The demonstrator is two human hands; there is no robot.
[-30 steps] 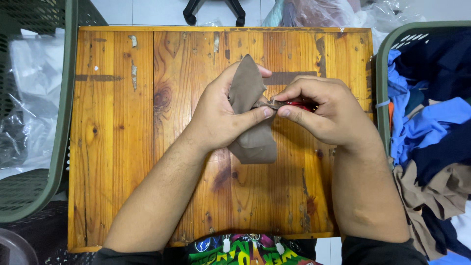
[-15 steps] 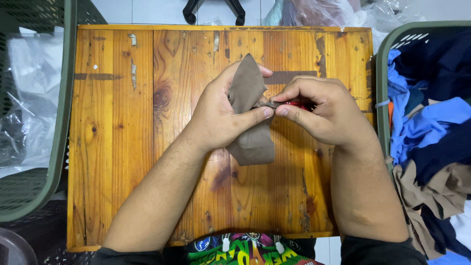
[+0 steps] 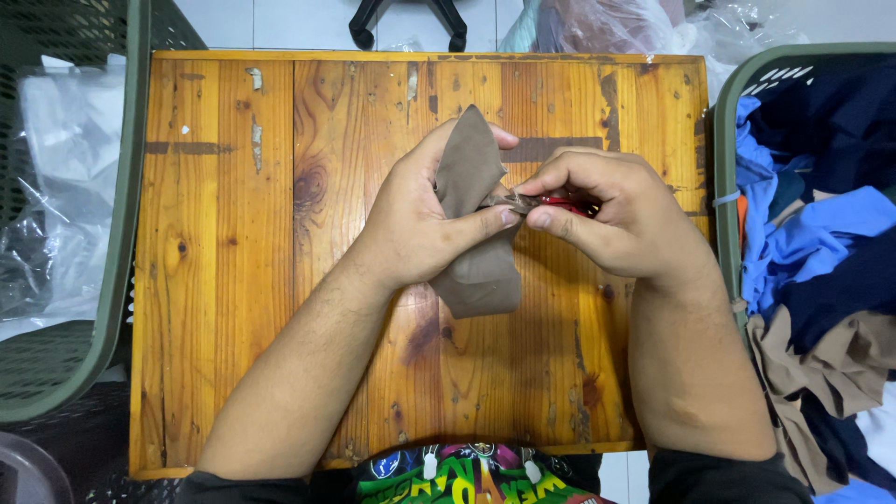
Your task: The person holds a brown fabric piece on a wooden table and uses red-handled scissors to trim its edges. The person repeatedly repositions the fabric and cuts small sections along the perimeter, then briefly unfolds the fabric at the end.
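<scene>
Over the middle of a wooden board point(image 3: 233, 280) my left hand point(image 3: 420, 219) grips a small brown piece of cloth point(image 3: 471, 271), fingers wrapped around its middle so that one end points up and the other hangs down. My right hand point(image 3: 607, 219) pinches a bunched fold of the same cloth at its right edge, thumb and forefinger meeting my left thumb. A small red object point(image 3: 560, 202) shows under my right fingers; what it is cannot be made out.
A green basket point(image 3: 723, 121) on the right holds blue, dark navy and brown garments point(image 3: 821, 252). On the left, another green basket point(image 3: 117, 280) contains clear plastic bags point(image 3: 56, 187). A black chair base point(image 3: 406, 19) stands beyond the board's far edge.
</scene>
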